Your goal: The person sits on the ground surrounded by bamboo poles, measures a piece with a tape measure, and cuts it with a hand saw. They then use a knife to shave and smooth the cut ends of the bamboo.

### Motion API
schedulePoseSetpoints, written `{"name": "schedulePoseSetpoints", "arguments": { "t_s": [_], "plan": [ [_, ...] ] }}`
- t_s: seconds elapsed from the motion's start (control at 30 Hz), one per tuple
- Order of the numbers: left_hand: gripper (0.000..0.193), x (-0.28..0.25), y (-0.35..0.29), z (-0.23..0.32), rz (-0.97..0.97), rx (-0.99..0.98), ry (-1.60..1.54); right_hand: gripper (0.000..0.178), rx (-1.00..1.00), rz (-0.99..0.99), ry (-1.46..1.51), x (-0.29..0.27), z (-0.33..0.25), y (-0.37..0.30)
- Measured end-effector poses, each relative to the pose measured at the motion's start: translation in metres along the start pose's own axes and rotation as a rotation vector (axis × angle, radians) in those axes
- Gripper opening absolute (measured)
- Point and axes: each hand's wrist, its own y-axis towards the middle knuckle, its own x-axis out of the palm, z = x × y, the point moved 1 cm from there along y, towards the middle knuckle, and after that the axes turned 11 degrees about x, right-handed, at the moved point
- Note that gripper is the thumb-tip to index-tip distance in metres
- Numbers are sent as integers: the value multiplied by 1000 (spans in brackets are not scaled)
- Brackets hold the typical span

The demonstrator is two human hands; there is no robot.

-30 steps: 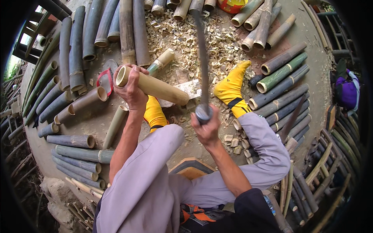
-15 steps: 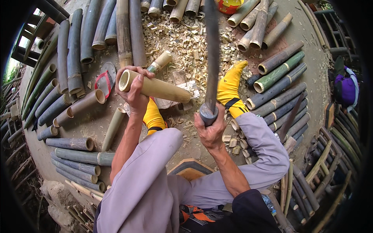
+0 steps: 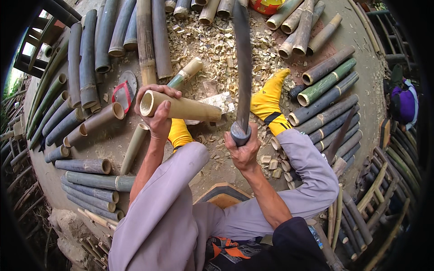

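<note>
My left hand (image 3: 158, 106) is wrapped round the near end of a pale, peeled bamboo tube (image 3: 192, 108), its open mouth toward me. The tube tilts, its far end pointing right, above a pale block (image 3: 222, 101). My right hand (image 3: 244, 151) grips the round grey handle of a long, dark machete (image 3: 244, 67). The blade, slightly blurred, stands up and away from me, to the right of the tube and apart from it. Just beyond my left hand lies a shorter bamboo piece (image 3: 186, 72), part green and part pale.
Wood chips (image 3: 208, 45) cover the ground ahead. Bamboo lengths lie left (image 3: 88, 63), at lower left (image 3: 97, 182) and right (image 3: 330, 106). My yellow-socked foot (image 3: 270, 99) is right of the machete. A sandal (image 3: 126, 90) and a yellow-and-red container (image 3: 266, 6) lie farther off.
The tube's near end has dropped slightly toward me with my left hand. The machete blade has tipped a little to the left. Both hands keep their grips.
</note>
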Motion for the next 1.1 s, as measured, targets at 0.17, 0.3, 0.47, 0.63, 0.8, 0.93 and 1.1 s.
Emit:
{"name": "schedulePoseSetpoints", "arguments": {
  "t_s": [0.17,0.3,0.47,0.63,0.8,0.93,1.1],
  "plan": [
    [36,7,0,-1,-143,27,99,39,376,-201,-359,10,84,11],
    [38,-12,3,7,-238,35,133,38,403,-205,-228,0,50,15],
    [41,-19,12,14,-336,88,320,36,-9,4,-101,3,18,-1],
    [42,12,14,30,-202,-285,526,39,454,-284,-363,18,76,2],
    [31,13,17,13,365,-131,26,40,524,-246,-260,8,54,3],
    [25,-1,3,4,229,4,216,36,195,-57,-193,-6,-16,6],
    [27,9,-4,10,150,27,121,38,-86,43,44,13,19,6]
  ]
}}
